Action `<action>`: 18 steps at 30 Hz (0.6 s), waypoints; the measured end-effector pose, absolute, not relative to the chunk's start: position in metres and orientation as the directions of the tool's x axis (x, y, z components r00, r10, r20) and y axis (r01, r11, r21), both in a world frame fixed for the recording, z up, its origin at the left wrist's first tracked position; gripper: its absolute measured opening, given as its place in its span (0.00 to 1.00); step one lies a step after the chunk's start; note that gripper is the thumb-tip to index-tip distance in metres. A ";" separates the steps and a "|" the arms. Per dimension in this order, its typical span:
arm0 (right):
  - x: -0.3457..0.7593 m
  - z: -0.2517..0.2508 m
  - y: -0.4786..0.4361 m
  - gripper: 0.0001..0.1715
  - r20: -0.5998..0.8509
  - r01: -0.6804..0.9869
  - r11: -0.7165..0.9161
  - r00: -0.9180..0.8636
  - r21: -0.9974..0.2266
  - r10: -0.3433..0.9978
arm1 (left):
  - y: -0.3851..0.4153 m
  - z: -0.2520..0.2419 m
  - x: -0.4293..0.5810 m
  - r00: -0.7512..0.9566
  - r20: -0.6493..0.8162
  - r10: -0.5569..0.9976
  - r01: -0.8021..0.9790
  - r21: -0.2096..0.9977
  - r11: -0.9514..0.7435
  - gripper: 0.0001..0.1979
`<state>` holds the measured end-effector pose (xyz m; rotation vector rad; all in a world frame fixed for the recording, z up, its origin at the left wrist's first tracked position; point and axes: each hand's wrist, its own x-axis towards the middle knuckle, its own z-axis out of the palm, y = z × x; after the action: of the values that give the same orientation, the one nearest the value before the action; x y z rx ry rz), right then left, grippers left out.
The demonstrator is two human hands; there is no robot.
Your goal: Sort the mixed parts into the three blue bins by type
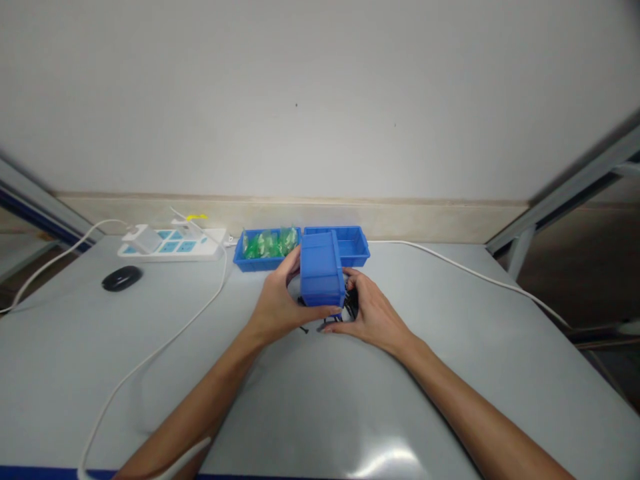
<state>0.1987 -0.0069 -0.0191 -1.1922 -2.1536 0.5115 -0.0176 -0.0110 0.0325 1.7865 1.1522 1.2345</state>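
My left hand (277, 301) grips the tipped blue bin (320, 263); right hand (374, 308) half-open around black screws (352, 303). Bin mouth faces right-down, long axis fore-aft.

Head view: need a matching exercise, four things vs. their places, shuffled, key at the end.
Things
1. Black oval computer mouse
2. Tipped blue plastic bin
3. Green-and-clear plastic packets
4. Small black screw-like pieces

Places
A. Inside an open blue plastic bin beside the white power strip
B. Within the curve of the right hand
C. On the grey table, in front of the power strip
D. In the left hand

Pairs: 1-C, 2-D, 3-A, 4-B
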 end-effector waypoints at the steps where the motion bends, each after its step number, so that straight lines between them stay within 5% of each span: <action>1: 0.199 -0.019 -0.007 0.62 0.321 0.612 0.517 -0.408 -0.599 0.855 | -0.010 0.031 -0.017 0.174 0.358 0.917 0.292 0.871 -0.395 0.56; 8: 0.199 -0.023 -0.006 0.56 0.334 0.584 0.532 -0.418 -0.613 0.845 | -0.008 0.036 -0.014 0.259 0.380 0.888 0.369 0.811 -0.455 0.61; 18: 0.199 -0.023 0.000 0.46 0.377 0.528 0.582 -0.450 -0.618 0.809 | 0.000 0.054 -0.002 0.340 0.482 0.808 0.429 0.685 -0.589 0.51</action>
<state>0.1991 0.0001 -0.0226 -1.0592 -2.1547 0.5519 -0.0016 -0.0002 0.0542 2.1696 1.0836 1.1550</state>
